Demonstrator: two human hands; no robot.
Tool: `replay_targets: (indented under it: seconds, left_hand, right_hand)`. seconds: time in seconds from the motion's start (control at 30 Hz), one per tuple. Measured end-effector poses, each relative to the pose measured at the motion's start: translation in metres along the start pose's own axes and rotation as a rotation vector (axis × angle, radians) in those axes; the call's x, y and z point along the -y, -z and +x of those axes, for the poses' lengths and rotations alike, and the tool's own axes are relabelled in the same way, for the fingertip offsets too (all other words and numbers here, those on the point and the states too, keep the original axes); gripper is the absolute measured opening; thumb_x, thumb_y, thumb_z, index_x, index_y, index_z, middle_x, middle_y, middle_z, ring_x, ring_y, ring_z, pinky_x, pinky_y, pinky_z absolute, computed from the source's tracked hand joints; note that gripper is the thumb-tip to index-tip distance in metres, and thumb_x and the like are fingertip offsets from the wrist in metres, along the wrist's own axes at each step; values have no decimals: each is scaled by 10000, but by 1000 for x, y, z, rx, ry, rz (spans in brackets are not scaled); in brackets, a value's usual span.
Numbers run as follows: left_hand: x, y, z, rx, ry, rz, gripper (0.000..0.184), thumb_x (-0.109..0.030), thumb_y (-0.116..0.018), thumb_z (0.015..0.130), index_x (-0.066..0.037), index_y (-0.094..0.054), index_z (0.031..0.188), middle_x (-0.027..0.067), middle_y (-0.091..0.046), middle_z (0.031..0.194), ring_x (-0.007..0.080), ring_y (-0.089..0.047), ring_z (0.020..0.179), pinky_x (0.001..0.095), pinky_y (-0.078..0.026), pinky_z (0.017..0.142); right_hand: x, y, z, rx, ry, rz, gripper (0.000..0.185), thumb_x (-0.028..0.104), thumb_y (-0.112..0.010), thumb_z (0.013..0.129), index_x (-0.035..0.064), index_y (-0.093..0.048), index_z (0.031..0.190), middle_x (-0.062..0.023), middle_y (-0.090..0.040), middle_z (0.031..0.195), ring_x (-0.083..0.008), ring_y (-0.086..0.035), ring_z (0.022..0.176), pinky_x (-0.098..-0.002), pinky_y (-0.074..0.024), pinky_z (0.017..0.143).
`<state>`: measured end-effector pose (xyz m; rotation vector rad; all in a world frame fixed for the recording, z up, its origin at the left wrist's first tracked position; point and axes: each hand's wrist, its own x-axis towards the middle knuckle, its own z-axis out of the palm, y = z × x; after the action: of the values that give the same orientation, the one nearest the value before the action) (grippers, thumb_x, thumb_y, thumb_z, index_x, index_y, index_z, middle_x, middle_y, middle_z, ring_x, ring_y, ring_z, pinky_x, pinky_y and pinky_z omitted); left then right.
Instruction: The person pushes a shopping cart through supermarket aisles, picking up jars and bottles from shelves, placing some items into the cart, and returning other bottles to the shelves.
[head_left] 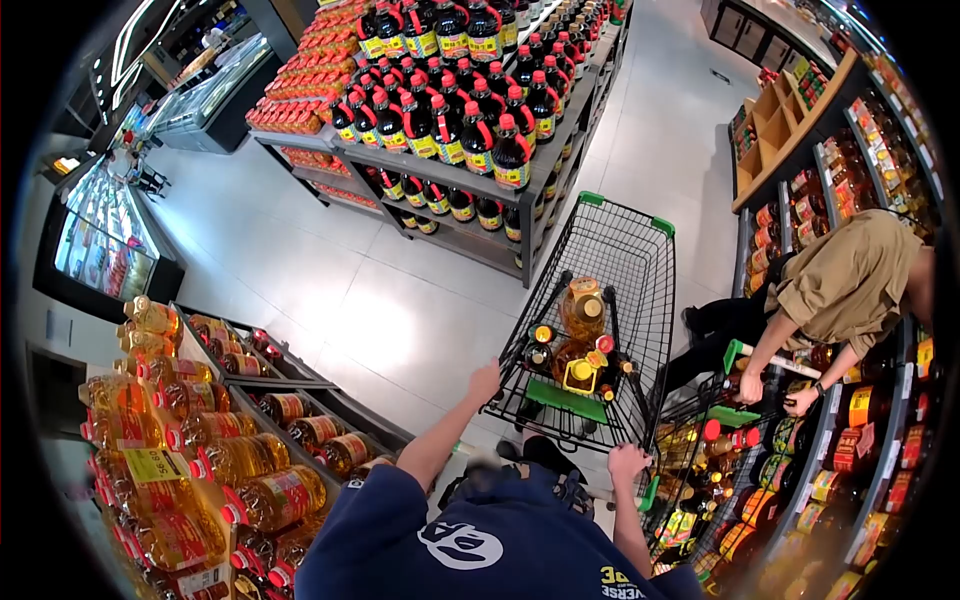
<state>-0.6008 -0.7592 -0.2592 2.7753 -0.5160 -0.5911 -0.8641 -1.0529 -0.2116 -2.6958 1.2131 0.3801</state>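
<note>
A black wire shopping cart (655, 300) with green corners stands in front of me. My left hand (485, 381) is closed at the left side of its basket, the fingers partly hidden against the wire. On the right, my right hand (628, 463) curls over the rear rim, close to the green end of the push handle (650, 492). Inside the cart are a large bottle of golden oil (583, 312), a jug with a yellow handle (580, 376), a dark bottle with a yellow cap (539, 349) and several smaller bottles.
A co-worker's or shopper's arm (770, 340) reaches over a second loaded cart (690, 470) close on my right, beside bottle shelves (840, 440). Oil bottles (240, 455) fill a rack at left. Ahead stands a shelf of dark bottles (440, 130); tiled floor (370, 290) lies between.
</note>
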Motion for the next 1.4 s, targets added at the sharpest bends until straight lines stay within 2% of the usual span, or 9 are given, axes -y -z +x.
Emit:
replay_targets:
  seconds: [0.27, 0.37, 0.47, 0.57, 0.67, 0.77, 1.03, 1.2, 1.4]
  left_hand:
    - [-39, 50, 81, 95, 5, 115, 328, -224, -577, 801, -12, -513, 1042, 177, -663, 829, 353, -658, 802, 442, -526, 690]
    - [-45, 70, 104, 252, 2, 260, 308, -206, -575, 800, -14, -544, 1039, 166, -669, 850, 347, -658, 838, 436, -527, 711]
    - [-52, 76, 118, 149, 47, 132, 314, -153, -548, 791, -24, -537, 1077, 178, -644, 947, 366, -634, 879, 467, -516, 753]
    - [-66, 89, 114, -169, -43, -28, 239, -191, -549, 820, -35, -571, 1000, 184, -631, 923, 360, -645, 820, 461, -528, 698]
    - [-83, 102, 123, -320, -91, -63, 231, -209, -544, 833, -35, -560, 985, 190, -599, 925, 364, -633, 793, 472, -526, 676]
    - [-92, 107, 151, -368, -118, -40, 212, -207, -549, 833, -34, -557, 956, 176, -594, 901, 350, -627, 791, 464, -525, 652]
    - [-117, 128, 228, -383, -153, 60, 193, -188, -572, 798, -28, -577, 906, 161, -585, 897, 328, -623, 796, 434, -525, 657]
    - [-135, 141, 275, -412, -138, 70, 169, -174, -583, 791, -25, -579, 872, 159, -580, 858, 329, -629, 781, 434, -527, 647]
    - [-152, 153, 333, -429, -115, 32, 125, -153, -568, 813, -36, -560, 858, 159, -577, 864, 334, -636, 718, 425, -530, 598]
  right_hand:
    - [27, 40, 79, -78, 3, 97, 246, 185, -523, 740, 76, -739, 785, -162, -678, 800, -301, -600, 863, -461, -312, 906]
    - [35, 46, 114, -130, 0, 104, 244, 182, -518, 745, 58, -728, 743, -166, -675, 775, -308, -609, 827, -452, -321, 892]
    - [46, 63, 139, -205, 15, 119, 239, 189, -521, 739, 57, -714, 690, -162, -672, 745, -313, -617, 787, -452, -328, 880]
    - [52, 68, 174, -214, -6, 101, 234, 206, -541, 716, 39, -703, 691, -165, -676, 745, -297, -628, 805, -441, -320, 915]
    - [61, 76, 207, -228, -20, 86, 250, 226, -535, 721, 47, -703, 681, -171, -677, 754, -304, -637, 793, -438, -336, 880]
    - [68, 93, 234, -219, -16, 64, 282, 256, -528, 729, 42, -710, 702, -179, -677, 762, -315, -638, 786, -432, -346, 846]
    - [89, 131, 304, -75, -46, 99, 318, 272, -504, 732, 34, -711, 777, -170, -688, 854, -329, -615, 925, -448, -307, 950]
    - [99, 140, 354, -115, -52, 98, 292, 268, -514, 764, 55, -714, 763, -166, -688, 836, -300, -640, 862, -412, -307, 919]
    - [114, 164, 408, -124, -12, 71, 286, 260, -512, 779, 67, -723, 785, -135, -694, 826, -285, -644, 845, -438, -314, 905]
